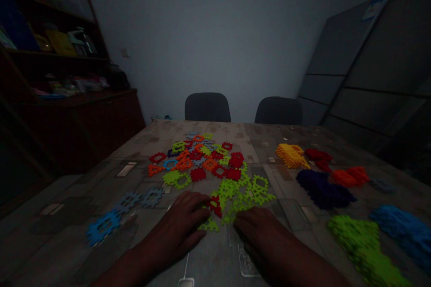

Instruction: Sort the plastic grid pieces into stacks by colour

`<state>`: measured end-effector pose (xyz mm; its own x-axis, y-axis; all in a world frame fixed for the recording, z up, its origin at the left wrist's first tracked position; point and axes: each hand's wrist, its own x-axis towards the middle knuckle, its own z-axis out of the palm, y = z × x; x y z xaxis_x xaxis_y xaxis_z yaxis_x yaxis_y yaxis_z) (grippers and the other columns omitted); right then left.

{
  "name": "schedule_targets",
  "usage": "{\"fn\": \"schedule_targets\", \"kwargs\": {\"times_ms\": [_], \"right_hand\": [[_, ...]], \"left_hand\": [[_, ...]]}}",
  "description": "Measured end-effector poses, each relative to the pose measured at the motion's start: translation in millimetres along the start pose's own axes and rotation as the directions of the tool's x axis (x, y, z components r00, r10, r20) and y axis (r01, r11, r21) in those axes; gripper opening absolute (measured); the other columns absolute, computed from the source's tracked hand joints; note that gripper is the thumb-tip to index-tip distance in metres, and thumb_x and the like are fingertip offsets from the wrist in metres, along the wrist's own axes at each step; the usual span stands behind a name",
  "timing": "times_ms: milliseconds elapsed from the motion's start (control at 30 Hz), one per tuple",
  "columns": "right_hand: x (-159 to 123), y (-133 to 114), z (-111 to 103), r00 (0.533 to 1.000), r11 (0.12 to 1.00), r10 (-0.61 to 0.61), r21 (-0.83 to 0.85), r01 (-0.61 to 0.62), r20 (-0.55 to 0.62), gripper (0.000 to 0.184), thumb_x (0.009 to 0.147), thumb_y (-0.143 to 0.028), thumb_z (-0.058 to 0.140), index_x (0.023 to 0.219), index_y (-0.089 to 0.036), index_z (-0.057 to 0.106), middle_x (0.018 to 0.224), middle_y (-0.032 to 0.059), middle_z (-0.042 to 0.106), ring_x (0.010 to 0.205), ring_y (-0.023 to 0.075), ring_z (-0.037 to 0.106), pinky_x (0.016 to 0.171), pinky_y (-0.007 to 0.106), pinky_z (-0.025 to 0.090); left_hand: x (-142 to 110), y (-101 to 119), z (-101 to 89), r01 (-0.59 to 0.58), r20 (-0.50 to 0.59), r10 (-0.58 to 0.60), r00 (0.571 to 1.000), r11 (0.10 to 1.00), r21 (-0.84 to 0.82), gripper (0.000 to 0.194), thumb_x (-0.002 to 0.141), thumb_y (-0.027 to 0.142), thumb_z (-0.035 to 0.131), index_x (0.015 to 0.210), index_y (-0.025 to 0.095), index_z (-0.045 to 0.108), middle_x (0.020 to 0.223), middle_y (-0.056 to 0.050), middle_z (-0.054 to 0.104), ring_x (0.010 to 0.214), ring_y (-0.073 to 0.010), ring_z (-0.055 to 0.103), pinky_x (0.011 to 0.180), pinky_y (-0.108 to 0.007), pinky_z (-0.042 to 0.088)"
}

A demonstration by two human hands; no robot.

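Note:
My left hand (188, 219) is bent at the front of a spread of flat, notched interlocking plastic tiles. A lime-green tile (211, 225) shows between its thumb and fingers, and a red triangular tile (216, 206) lies at its fingertips. Opposite it, my right hand (258, 228) has its fingers curled down beside more lime-green tiles (249, 204). Whatever its fingers may hold is hidden under the hand. Beyond both hands lie loose red tiles (198, 174), orange tiles (184, 160) and grey tiles in a mixed pile.
Sorted stacks stand on the right: yellow (290, 154), dark red (318, 158), orange (350, 176), purple (323, 189), blue (402, 228) and lime green (365, 246). Left of my left hand lie a blue tile (96, 229) and two grey ones. Two chairs (208, 106) are behind the table (256, 136).

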<state>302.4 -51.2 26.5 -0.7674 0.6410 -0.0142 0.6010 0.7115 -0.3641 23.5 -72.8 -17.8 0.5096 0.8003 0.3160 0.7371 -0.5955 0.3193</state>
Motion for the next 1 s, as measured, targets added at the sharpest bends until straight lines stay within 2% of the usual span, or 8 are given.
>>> {"fn": "schedule_targets", "kwargs": {"times_ms": [167,267,333,433,567,767,867,1000], "right_hand": [[13,4,13,1.0,0.999,0.01,0.045,-0.009,-0.018,0.026,0.091,-0.005,0.049,0.105,-0.021,0.065,0.11,0.0066,0.066,0.102,0.0224,0.058,0.092,0.034,0.045],[6,11,10,0.999,0.994,-0.026,0.105,0.031,-0.046,0.023,0.091,-0.007,0.048,0.098,-0.022,0.064,0.103,0.005,0.065,0.098,0.021,0.058,0.091,0.034,0.045],[0,15,6,0.998,0.991,-0.025,0.132,0.033,-0.06,0.025,0.09,-0.007,0.049,0.104,-0.023,0.064,0.109,0.0058,0.064,0.102,0.0217,0.056,0.094,0.035,0.044],[-4,20,5,0.998,0.99,-0.046,0.128,0.052,-0.05,0.044,0.086,-0.009,0.056,0.127,-0.025,0.057,0.132,0.0072,0.058,0.12,0.0246,0.05,0.106,0.04,0.038],[0,22,9,0.996,0.994,-0.081,0.071,0.084,-0.034,0.053,0.087,-0.01,0.058,0.137,-0.026,0.052,0.142,0.0067,0.054,0.128,0.0265,0.045,0.112,0.044,0.031],[5,19,13,0.998,0.998,-0.053,0.033,0.054,-0.019,0.04,0.085,-0.011,0.062,0.122,-0.024,0.061,0.119,0.0063,0.064,0.11,0.026,0.054,0.099,0.042,0.04],[2,20,12,0.997,0.996,-0.072,0.047,0.073,-0.034,0.039,0.087,-0.013,0.06,0.124,-0.025,0.061,0.119,0.0067,0.063,0.109,0.0244,0.055,0.097,0.038,0.041],[-4,22,12,0.994,0.992,-0.104,0.071,0.106,-0.038,0.04,0.089,-0.016,0.06,0.128,-0.025,0.058,0.12,0.0058,0.064,0.11,0.0231,0.055,0.097,0.035,0.041]], "left_hand": [[1,-6,2.0,0.039,-0.07,-0.035,0.997,0.997,0.062,0.045,0.077,-0.001,0.045,0.112,0.022,0.06,0.135,-0.01,0.057,0.126,-0.0272,0.049,0.111,-0.051,0.036],[2,-9,3.8,0.061,-0.127,-0.051,0.991,0.995,0.077,0.041,0.082,-0.001,0.041,0.11,0.022,0.062,0.129,-0.01,0.062,0.12,-0.0265,0.054,0.106,-0.049,0.04],[4,-8,2.5,0.113,-0.15,-0.1,0.984,0.991,0.076,0.035,0.089,0.006,0.042,0.114,0.022,0.062,0.123,-0.01,0.065,0.114,-0.0269,0.057,0.103,-0.05,0.041],[6,-2,-3.1,0.263,-0.152,-0.248,0.957,0.96,0.09,0.025,0.091,0.027,0.058,0.114,0.02,0.063,0.114,-0.011,0.067,0.106,-0.0308,0.059,0.1,-0.053,0.043],[7,4,-8.4,0.372,-0.112,-0.359,0.927,0.919,0.131,0.05,0.079,0.038,0.075,0.122,0.019,0.061,0.115,-0.013,0.066,0.109,-0.0352,0.057,0.102,-0.057,0.039],[2,10,-2.9,0.269,-0.004,-0.27,0.963,0.961,0.056,0.052,0.084,0.021,0.064,0.134,0.023,0.051,0.115,-0.009,0.064,0.106,-0.0298,0.055,0.099,-0.05,0.041],[0,16,-0.4,0.169,0.01,-0.169,0.986,0.986,0.001,0.061,0.083,0.013,0.057,0.141,0.027,0.042,0.118,-0.007,0.062,0.109,-0.0283,0.053,0.102,-0.049,0.038],[-2,23,-1.0,0.126,0.085,-0.121,0.989,0.991,-0.054,0.07,0.08,0.005,0.055,0.143,0.03,0.038,0.122,-0.006,0.061,0.112,-0.0278,0.053,0.103,-0.048,0.039]]}}
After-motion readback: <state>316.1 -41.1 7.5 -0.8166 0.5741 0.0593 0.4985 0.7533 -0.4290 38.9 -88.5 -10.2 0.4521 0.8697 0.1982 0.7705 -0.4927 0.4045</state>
